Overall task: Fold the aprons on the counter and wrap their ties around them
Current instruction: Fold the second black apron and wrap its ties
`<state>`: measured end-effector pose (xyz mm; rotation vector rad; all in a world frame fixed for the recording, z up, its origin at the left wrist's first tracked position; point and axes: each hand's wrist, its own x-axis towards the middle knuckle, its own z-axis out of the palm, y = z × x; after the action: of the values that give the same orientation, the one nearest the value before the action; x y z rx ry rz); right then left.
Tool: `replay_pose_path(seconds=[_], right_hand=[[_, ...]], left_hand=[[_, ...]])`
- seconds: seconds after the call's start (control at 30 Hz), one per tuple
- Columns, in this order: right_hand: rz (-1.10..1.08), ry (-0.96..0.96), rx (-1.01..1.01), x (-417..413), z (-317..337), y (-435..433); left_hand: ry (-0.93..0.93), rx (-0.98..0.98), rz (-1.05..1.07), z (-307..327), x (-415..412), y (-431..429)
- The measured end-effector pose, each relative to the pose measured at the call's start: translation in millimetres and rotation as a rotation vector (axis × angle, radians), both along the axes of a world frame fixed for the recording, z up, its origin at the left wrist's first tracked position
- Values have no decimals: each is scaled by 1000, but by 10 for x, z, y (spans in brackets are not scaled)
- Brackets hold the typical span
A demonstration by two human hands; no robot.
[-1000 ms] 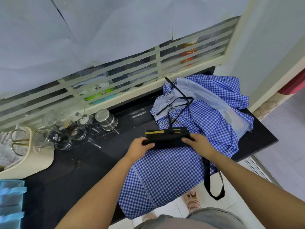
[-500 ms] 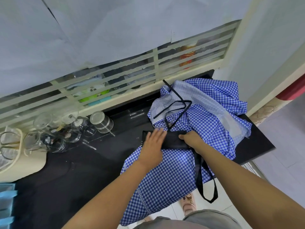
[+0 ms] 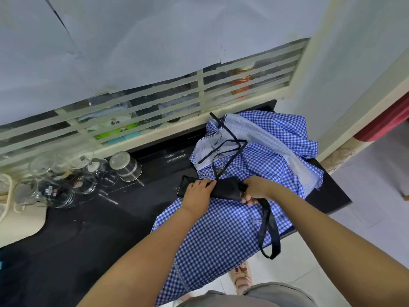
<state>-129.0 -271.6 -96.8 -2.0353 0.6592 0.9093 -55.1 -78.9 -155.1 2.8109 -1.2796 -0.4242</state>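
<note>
While the left hand [image 3: 197,192] lies flat with straight fingers pressed onto the left half of a folded black apron [image 3: 225,189], the right hand [image 3: 254,191] curls its fingers round the bundle's right end, gripping it. The black apron is a narrow, flattened roll lying crosswise near the front of the dark counter [image 3: 88,229], resting partly on the bare top and partly on blue-checked cloth. From beneath the right hand's fingers its broad black tie [image 3: 265,209] hangs down past the counter's edge in a long, slack loop. Under both forearms one blue-checked apron [image 3: 217,240] is spread out and droops over the front edge towards the floor. Behind the hands a crumpled heap of more blue-checked aprons [image 3: 287,129] fills the counter's right end, with pale reverse sides showing in places. A thin dark strap [image 3: 230,133] snakes across the top of that heap and runs down to the black roll. Well to the left stand clear glass jugs and cups [image 3: 55,182] with a steel tin [image 3: 126,166] just beside them, all close to the slatted window grille [image 3: 155,111] along the back. Below the counter's edge a slippered foot [image 3: 242,275] shows on the pale tiles.
</note>
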Motion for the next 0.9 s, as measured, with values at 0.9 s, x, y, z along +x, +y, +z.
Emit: replay_pose_path(seconds=[0.9], right_hand=[[806, -1486, -86, 306, 923, 1445]], left_hand=[[1567, -1166, 1090, 1785, 23, 1224]])
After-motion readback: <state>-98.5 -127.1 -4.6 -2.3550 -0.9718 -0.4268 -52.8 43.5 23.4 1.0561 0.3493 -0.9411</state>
